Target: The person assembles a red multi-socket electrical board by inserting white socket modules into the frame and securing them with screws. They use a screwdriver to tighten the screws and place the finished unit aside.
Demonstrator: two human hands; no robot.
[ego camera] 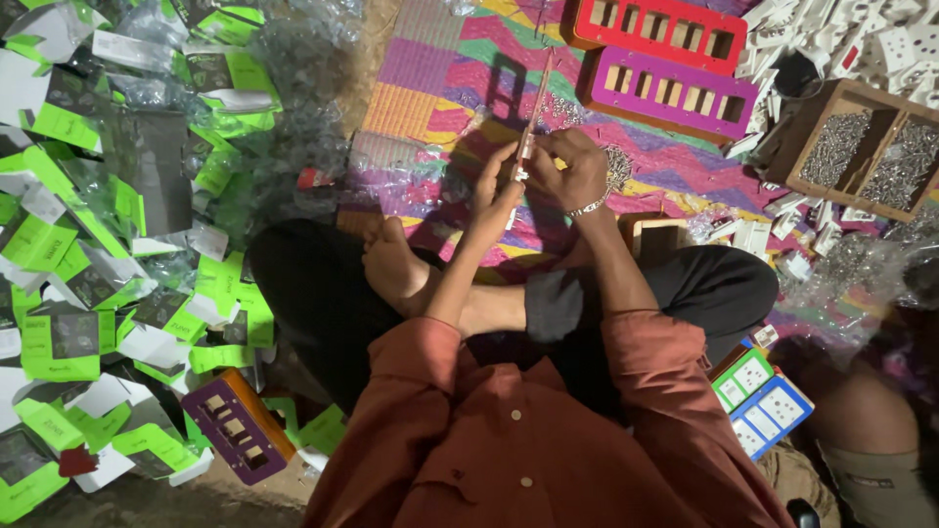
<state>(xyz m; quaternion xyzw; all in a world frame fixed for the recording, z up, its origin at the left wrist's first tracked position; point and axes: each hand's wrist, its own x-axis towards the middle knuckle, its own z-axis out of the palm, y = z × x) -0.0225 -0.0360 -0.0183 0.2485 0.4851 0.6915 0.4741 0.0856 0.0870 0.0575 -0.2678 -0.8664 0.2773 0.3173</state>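
Purple tray [671, 93] beyond left hand [494, 200] and right hand [575, 171], both gripping screwdriver [534, 115].

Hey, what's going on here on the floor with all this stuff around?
A person sits cross-legged on a colourful zigzag mat. The left hand and right hand meet around a long thin screwdriver-like tool and a small white part; what the part is cannot be told. Ahead lie a red slotted frame and a purple slotted frame. A wooden tray of small metal screws sits to the right, and green and white packaging cards are heaped on the left.
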